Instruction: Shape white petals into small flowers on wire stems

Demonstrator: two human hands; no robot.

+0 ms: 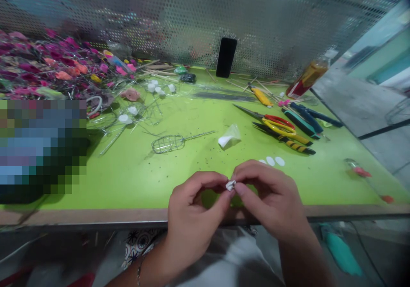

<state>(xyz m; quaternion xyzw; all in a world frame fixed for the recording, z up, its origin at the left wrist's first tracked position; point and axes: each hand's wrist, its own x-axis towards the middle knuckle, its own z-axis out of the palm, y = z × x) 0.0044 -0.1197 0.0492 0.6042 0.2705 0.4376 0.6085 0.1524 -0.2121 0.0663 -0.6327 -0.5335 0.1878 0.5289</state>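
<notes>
Between the fingertips of both hands is a small white crumpled piece [230, 185], rolled or folded like a tiny rosebud. My left hand [198, 210] pinches it from the left with thumb and forefinger. From the right, my right hand [269, 199] pinches the same piece, its thumb lying along the near side. Just beyond the right fingers lie several flat white ovals [270, 161]. Farther off rests a crumpled white translucent sheet [229, 136], and left of it a wire frame with a twisted stem [168, 144] lies flat on the green table [128, 180].
Scissors [278, 127], pliers [285, 138] and a yellow-handled cutter [261, 96] lie at the right. A bottle [309, 75] and an upright phone [226, 57] stand at the back. Pink and purple flowers [64, 65] heap up at the left, behind a blurred-out dark object [38, 154].
</notes>
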